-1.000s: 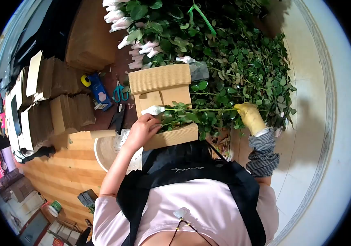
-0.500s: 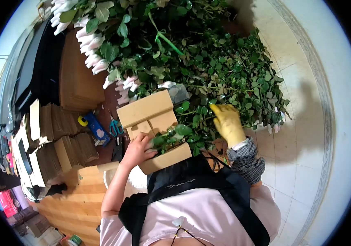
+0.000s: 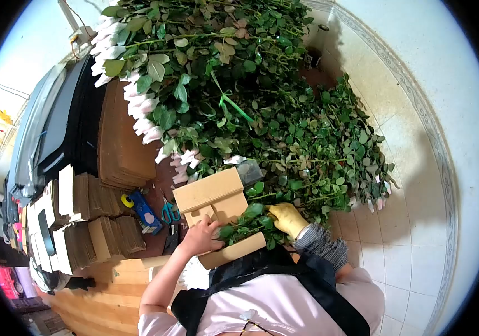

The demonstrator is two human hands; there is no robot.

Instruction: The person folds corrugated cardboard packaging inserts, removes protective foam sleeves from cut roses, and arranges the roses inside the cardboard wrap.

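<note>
An open cardboard box (image 3: 208, 189) stands against my front, its flaps folded out. Green leafy rose stems (image 3: 246, 223) lie across it. My bare left hand (image 3: 201, 235) is at the box's left end, its fingers curled round the head end of these roses; the heads are mostly hidden under it. In a yellow glove, my right hand (image 3: 287, 219) is closed on the leafy stems at the box's right end. Beyond the box lies a big heap of roses (image 3: 301, 145), with white sleeves (image 3: 144, 120) over the flower heads on the left.
Stacks of folded cardboard (image 3: 91, 196) stand at the left. Scissors with blue handles (image 3: 170, 213) lie near a blue packet (image 3: 145, 213) left of the box. A green tie (image 3: 234, 105) lies on the heap. Tiled floor (image 3: 396, 257) and a wall are at the right.
My right hand has moved left and toward my body, from the heap's edge onto the stems at the box. My left hand stays at the box. The camera view has shifted.
</note>
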